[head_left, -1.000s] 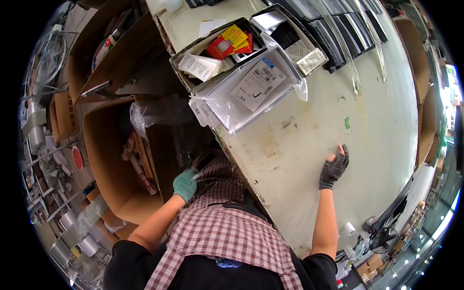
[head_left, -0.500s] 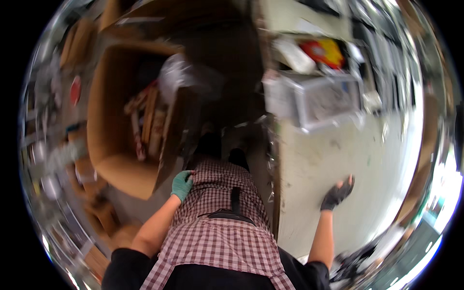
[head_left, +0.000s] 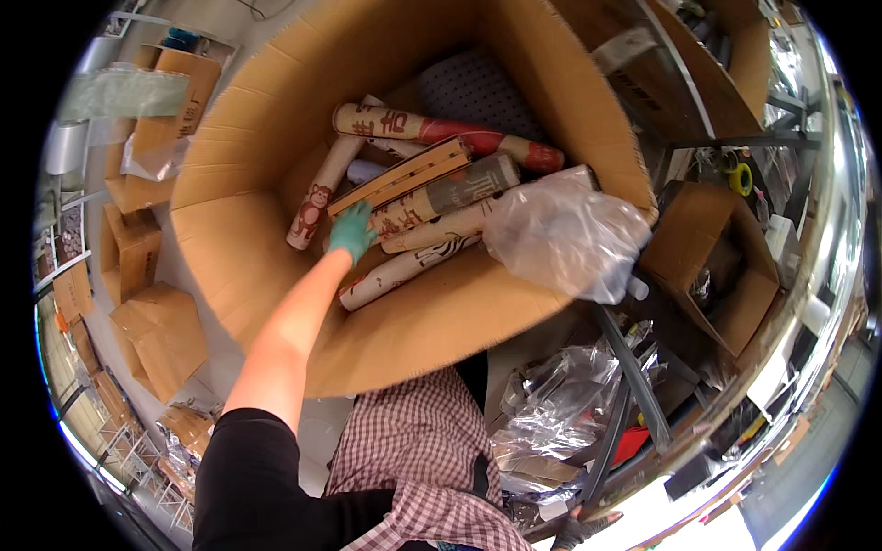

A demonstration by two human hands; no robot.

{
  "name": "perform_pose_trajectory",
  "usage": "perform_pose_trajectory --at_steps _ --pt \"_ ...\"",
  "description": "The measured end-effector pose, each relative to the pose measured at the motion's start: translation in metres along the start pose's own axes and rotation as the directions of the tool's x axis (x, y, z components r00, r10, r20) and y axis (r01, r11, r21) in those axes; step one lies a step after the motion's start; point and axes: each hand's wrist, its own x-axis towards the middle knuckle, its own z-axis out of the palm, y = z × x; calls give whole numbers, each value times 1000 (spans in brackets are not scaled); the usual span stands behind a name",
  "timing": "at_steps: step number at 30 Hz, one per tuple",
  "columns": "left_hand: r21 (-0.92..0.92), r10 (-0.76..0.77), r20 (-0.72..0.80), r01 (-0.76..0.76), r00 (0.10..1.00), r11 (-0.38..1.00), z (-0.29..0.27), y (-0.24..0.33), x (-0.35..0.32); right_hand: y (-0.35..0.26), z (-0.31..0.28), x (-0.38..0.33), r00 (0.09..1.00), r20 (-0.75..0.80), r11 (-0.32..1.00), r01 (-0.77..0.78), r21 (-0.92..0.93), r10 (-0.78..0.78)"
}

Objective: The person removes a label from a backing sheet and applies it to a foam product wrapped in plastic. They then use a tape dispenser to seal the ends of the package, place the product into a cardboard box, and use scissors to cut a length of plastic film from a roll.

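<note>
Across the cluttered workroom floor (head_left: 317, 436) I see small cartons (head_left: 161, 335) toward nine o'clock, and a clear bag (head_left: 565, 234) between two and three overlaps the rim of the big box (head_left: 230, 248) at twelve. Inside that box my feed shows wood strips (head_left: 401, 178) at eleven among printed rolls (head_left: 450, 134), with the green-gloved left hand (head_left: 353, 231) at ten against their near end, though I cannot tell whether it grips them. The dark-gloved right hand (head_left: 586, 528) is open by the bench (head_left: 648, 507) at five.
</note>
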Motion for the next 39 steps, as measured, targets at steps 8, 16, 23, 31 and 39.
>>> perform_pose_trajectory --at_steps 8,16,23,31,39 --pt "-337 53 440 110 896 935 66 -21 187 -3 -4 32 981 167 987 119 -112 -100" --pt "126 506 -25 -499 862 857 -83 43 68 -44 -11 5 986 51 986 -160 41 158" --pt "284 974 -23 -933 224 221 -317 129 -67 -61 -25 -2 984 -46 953 -153 262 171" --pt "-955 910 188 284 369 82 -259 515 -294 -84 -112 -128 969 202 -264 -235 936 -143" --pt "-716 963 -117 -693 245 89 -134 664 -582 -16 -80 -306 342 316 -219 -295 930 885"
